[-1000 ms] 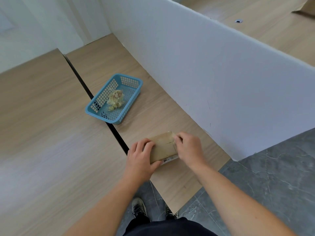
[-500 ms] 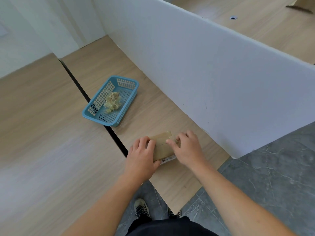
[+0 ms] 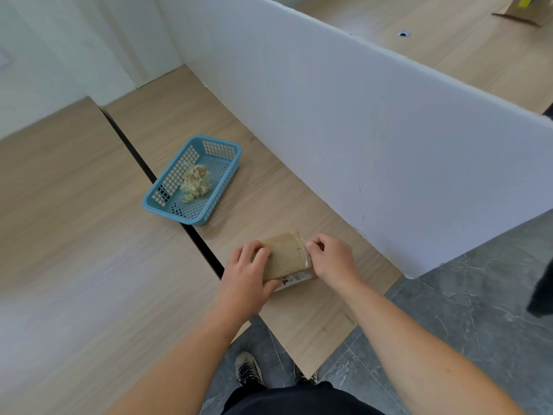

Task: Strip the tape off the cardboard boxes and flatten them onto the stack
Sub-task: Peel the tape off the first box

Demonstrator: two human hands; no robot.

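Small brown cardboard box (image 3: 284, 256) lies flat by the counter's (image 3: 269, 190) near edge, white label on its near side, glossy tape (image 3: 299, 238) wrinkled over its right end. Left grip (image 3: 245, 283) curls round the left end; right grip (image 3: 332, 259) pinches that tape. Far left, a blue basket (image 3: 218, 141) holds a tape wad (image 3: 196, 182).

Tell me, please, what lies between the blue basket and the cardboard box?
Nothing: in the head view only bare wooden desk separates the blue basket from the cardboard box, which the left hand grips while the right hand pinches its tape.
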